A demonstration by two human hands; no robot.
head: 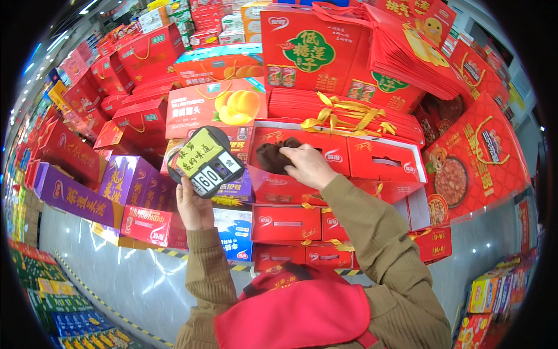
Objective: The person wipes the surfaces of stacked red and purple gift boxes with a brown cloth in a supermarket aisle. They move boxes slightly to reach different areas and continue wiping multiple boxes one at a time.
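My left hand (194, 208) grips the lower edge of a black-framed price sign (205, 162), which bears a yellow handwritten panel and large digits. The sign is tilted in front of a canned yellow peach gift box (218, 104). In my right hand (307, 163) is a bunched dark brown cloth (277, 156), held above an open-topped carton (301, 189) of red gift boxes (379, 161). Part of the cloth lies behind my fingers. Yellow ribbon handles (344, 115) lie on a stack of flat red bags just beyond the carton.
Purple cartons (76, 196) and red gift boxes (146, 124) are piled on the left. A large red gift bag (484, 157) leans at the right. Red boxes (285, 222) are stacked below the carton, close to my red apron (292, 314). Grey tiled floor (109, 279) shows at lower left.
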